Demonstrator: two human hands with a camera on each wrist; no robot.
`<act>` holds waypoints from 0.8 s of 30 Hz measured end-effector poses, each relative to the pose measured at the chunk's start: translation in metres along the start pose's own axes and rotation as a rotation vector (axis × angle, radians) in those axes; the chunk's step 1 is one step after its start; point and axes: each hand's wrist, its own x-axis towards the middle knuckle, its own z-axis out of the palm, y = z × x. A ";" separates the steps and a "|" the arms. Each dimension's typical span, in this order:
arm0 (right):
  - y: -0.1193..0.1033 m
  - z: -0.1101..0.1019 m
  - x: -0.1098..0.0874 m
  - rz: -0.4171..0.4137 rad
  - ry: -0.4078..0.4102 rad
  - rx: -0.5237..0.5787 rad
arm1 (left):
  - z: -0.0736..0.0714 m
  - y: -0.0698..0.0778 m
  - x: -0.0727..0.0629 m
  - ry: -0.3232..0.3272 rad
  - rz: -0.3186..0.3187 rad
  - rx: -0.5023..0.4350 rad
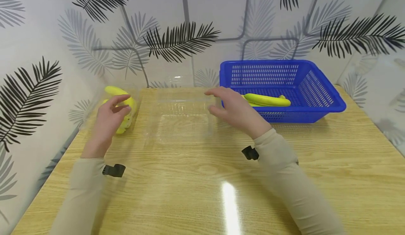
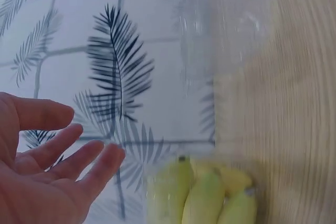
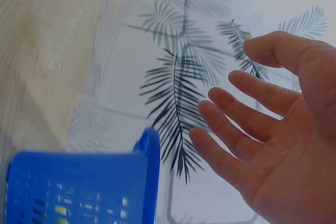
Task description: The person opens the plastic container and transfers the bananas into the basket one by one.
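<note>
Far left: clear container [image 1: 90,110] at the back left corner of the desk [image 1: 174,178], with a bunch of yellow bananas [image 1: 131,105] inside; left wrist view shows several side by side, dark tips visible. Left hand [image 1: 107,122] is above it; thumb and fingers wide apart, fingers lightly bent, bare palm visible in left wrist view, nothing gripped. Fingertips look clear of the bananas there; can't tell if the hand touches the container wall.

Middle: clear box [image 1: 181,127] near the desk's back edge, wood grain showing through its floor.

Then right hand [image 1: 234,109], between the box's right edge and the basket's left front corner. Thumb well apart from the fingers, fingers spread and slightly curved, bare palm in right wrist view, nothing gripped. Head view has the fingertips overlapping the box's right rim; can't tell contact there.

Right: blue basket [image 1: 303,108] toward the desk's back right corner, slotted walls; more bananas [image 1: 269,100] lying inside along its front wall, toward the left front corner, partly behind the right hand.
</note>
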 end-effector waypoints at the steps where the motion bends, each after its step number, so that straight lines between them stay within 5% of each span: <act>1: -0.003 0.003 0.002 -0.004 -0.002 0.009 | -0.003 -0.001 0.001 0.035 0.007 0.018; 6: -0.013 0.018 0.008 -0.011 -0.013 0.035 | -0.022 -0.016 0.005 0.197 -0.003 0.163; 11: -0.019 0.033 0.017 -0.013 -0.038 0.072 | -0.037 -0.040 0.011 0.257 -0.078 0.241; 17: -0.024 0.050 0.030 0.002 -0.041 0.145 | -0.049 -0.066 0.015 0.211 -0.151 0.267; 24: -0.031 0.069 0.040 0.028 -0.066 0.185 | -0.065 -0.074 0.016 0.086 -0.258 0.107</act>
